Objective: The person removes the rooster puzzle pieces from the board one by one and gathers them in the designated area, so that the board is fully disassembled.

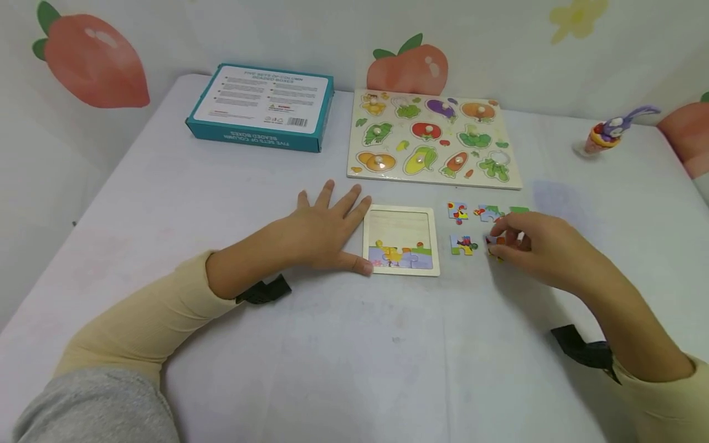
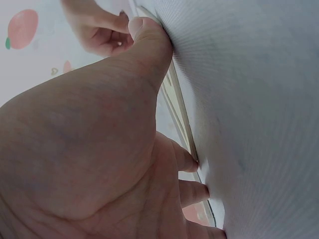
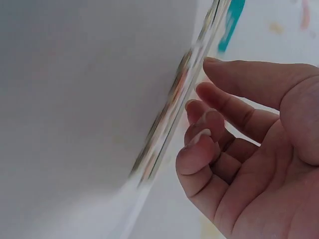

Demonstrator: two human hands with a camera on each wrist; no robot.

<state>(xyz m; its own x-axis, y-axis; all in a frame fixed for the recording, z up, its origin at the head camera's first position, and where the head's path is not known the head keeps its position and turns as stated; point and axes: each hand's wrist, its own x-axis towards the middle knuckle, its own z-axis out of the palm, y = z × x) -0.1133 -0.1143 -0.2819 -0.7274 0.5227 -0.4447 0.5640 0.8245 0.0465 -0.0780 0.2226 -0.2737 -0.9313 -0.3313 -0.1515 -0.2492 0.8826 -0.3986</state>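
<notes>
A small wooden puzzle tray (image 1: pixel 401 221) lies in the middle of the table, its bottom row filled with joined pieces showing a yellow figure. My left hand (image 1: pixel 327 234) is spread flat at the tray's left side, thumb (image 2: pixel 149 37) at the lower left corner. To the right, loose puzzle pieces lie in two rows, among them one with a red and yellow figure (image 1: pixel 457 212) and one with a green edge (image 1: pixel 462 246). My right hand (image 1: pixel 545 249) hovers with loosely bent fingers over another puzzle piece (image 1: pixel 492 239), partly hidden; the right wrist view shows a gap between thumb and fingers.
Behind the tray lies a wooden vegetable knob puzzle (image 1: pixel 399 144). A teal box (image 1: pixel 260 107) sits at the back left, and a small purple-topped ornament (image 1: pixel 600 136) stands at the back right. A patterned wall (image 1: pixel 199 31) borders the table.
</notes>
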